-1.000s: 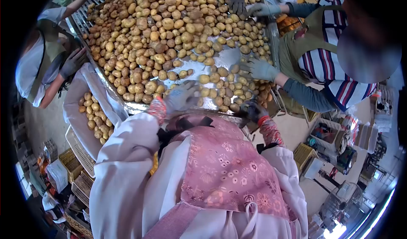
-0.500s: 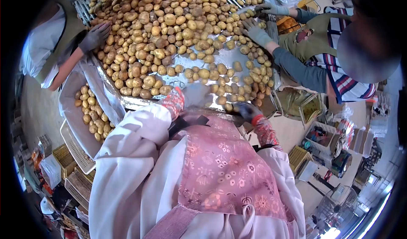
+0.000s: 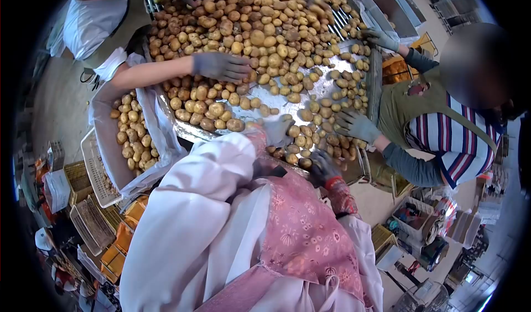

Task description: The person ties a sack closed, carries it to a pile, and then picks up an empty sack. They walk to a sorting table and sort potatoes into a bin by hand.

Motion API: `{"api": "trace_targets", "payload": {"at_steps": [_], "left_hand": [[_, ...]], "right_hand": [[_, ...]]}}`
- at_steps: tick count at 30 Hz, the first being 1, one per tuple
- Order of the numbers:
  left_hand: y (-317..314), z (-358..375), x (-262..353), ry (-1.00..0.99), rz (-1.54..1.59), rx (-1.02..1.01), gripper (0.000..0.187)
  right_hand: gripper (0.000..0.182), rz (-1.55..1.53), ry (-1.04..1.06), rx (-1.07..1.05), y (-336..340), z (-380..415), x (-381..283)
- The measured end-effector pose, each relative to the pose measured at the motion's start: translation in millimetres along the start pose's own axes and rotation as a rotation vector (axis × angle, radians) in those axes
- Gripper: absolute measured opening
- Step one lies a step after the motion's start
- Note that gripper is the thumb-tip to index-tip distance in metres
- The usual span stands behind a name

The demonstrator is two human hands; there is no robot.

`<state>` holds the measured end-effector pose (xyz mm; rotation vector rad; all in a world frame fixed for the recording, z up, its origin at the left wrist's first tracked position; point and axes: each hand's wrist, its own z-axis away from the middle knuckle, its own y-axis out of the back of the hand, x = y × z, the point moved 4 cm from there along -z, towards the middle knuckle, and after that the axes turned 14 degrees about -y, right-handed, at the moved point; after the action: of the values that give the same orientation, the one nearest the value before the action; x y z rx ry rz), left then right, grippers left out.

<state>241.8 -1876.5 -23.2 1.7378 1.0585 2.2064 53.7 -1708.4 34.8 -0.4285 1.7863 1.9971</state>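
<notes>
Many potatoes (image 3: 257, 37) cover a metal table (image 3: 249, 112) in front of me. My left hand (image 3: 278, 131), in a light grey glove, lies at the table's near edge against potatoes, its fingers partly blurred. Right of it my right hand (image 3: 323, 167), in a dark glove with a red patterned sleeve, is beside the potatoes at the near right corner. Its fingers are smeared and partly hidden, so I cannot make out a grip.
On the left, a co-worker's gloved hand (image 3: 221, 67) reaches over the pile. A second co-worker's gloved hand (image 3: 357, 125) touches potatoes on the right. A lined crate (image 3: 105, 152) of potatoes stands at the left; a metal roller rack (image 3: 336, 21) lies beyond the pile.
The view has shifted. The left co-worker's arm now stretches across the potatoes, and the right co-worker's hand has come nearer to mine. My left hand has moved closer to my right hand.
</notes>
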Motion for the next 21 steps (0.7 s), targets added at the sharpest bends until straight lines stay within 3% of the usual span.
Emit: {"api": "trace_targets", "payload": {"at_steps": [2, 3, 4, 6, 7, 8, 9, 10, 11, 12, 13, 17, 20, 21], "left_hand": [[13.6, 17.9, -6.5, -0.085, 0.058, 0.048, 0.053], [32.1, 33.2, 1.4, 0.036, 0.335, 0.118, 0.044], [46.5, 46.1, 7.3, 0.152, 0.612, 0.19, 0.037], [49.6, 70.9, -10.2, 0.219, 0.639, 0.229, 0.037], [52.3, 78.4, -7.5, 0.212, 0.636, 0.233, 0.037], [56.4, 88.9, -5.8, 0.363, 0.612, 0.262, 0.038], [59.7, 99.7, -3.0, 0.514, 0.585, 0.292, 0.039], [59.8, 108.4, 4.3, 0.508, 0.583, 0.299, 0.039], [65.3, 116.2, 15.9, 0.384, 0.455, 0.381, 0.032], [71.9, 120.0, 23.6, 0.26, 0.323, 0.456, 0.026], [72.9, 119.4, 20.2, 0.26, 0.316, 0.458, 0.026], [105.5, 97.8, 31.9, 0.06, -0.051, 0.282, 0.027], [161.5, 47.1, 41.9, -0.128, -0.341, 0.511, 0.037], [179.3, 26.9, 38.4, -0.182, -0.472, 0.568, 0.041]], "right_hand": [[0.036, 0.123, -0.355, -0.066, 5.4, 7.2, 34.4], [0.038, 0.272, -0.552, -0.067, 9.4, 12.4, 51.5], [0.038, 0.274, -0.546, -0.062, 8.1, 14.5, 65.5], [0.039, 0.153, -0.698, -0.209, -2.2, 17.9, 95.6], [0.039, 0.196, -0.616, -0.203, 21.2, -1.3, 42.7], [0.033, 0.116, -0.457, -0.016, 26.5, -10.9, 9.6], [0.037, -0.067, -0.299, -0.009, -22.3, -31.0, 32.6], [0.042, -0.402, -0.228, 0.075, -53.0, -26.6, 30.5], [0.041, -0.679, -0.525, -0.188, -63.8, -37.7, 5.7], [0.042, -0.205, -0.225, -0.065, -33.2, -36.1, -27.8], [0.043, 0.263, 0.078, 0.06, -18.0, -29.5, -55.1], [0.034, -0.06, -0.005, 0.005, -10.9, -23.9, 5.5], [0.035, 0.092, -0.122, 0.013, -4.1, -7.5, 8.8], [0.035, 0.061, -0.254, 0.019, -4.8, -6.6, 6.2]]}}
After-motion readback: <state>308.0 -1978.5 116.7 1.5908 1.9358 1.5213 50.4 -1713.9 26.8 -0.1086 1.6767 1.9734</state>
